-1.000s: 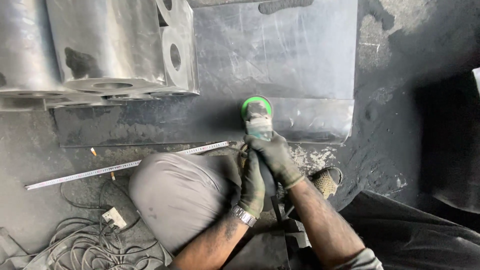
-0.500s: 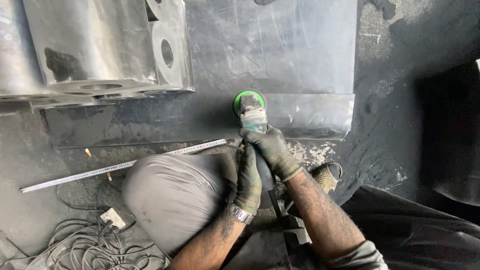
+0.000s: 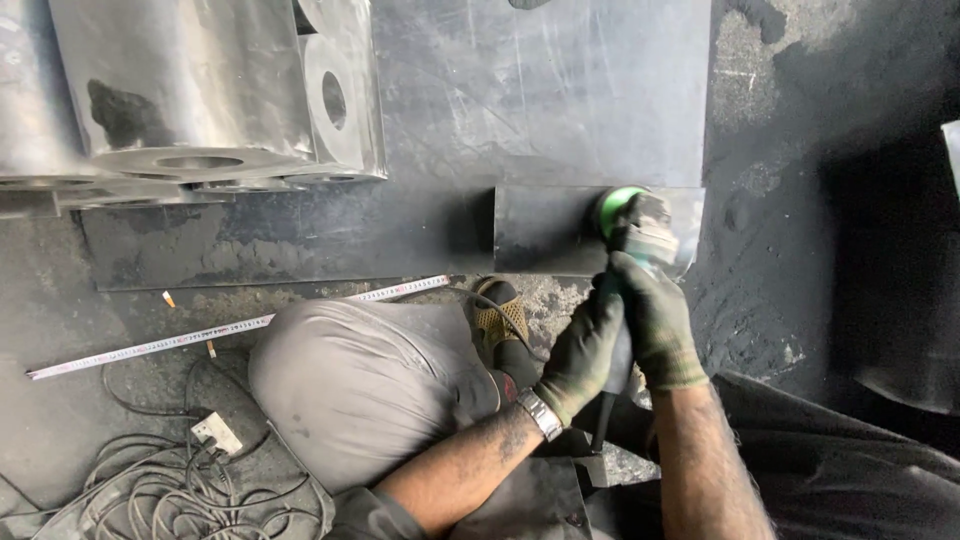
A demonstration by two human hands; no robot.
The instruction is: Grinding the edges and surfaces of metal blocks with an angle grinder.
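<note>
Both gloved hands clamp an angle grinder (image 3: 632,228), its grey head and green guard pressed to a small dark steel plate (image 3: 545,228) just beyond the fingers. The right hand (image 3: 655,318) wraps the body near the head; the left hand (image 3: 583,352) closes behind it. Since a second ago, the grinder has shifted rightward along the plate.

A single head-worn camera looks steeply down from above the crouching person, close over both gloved hands, facing a dark flat steel plate (image 3: 540,90) on the floor. The far right edge, perhaps in shadow, is hard to read.
</note>
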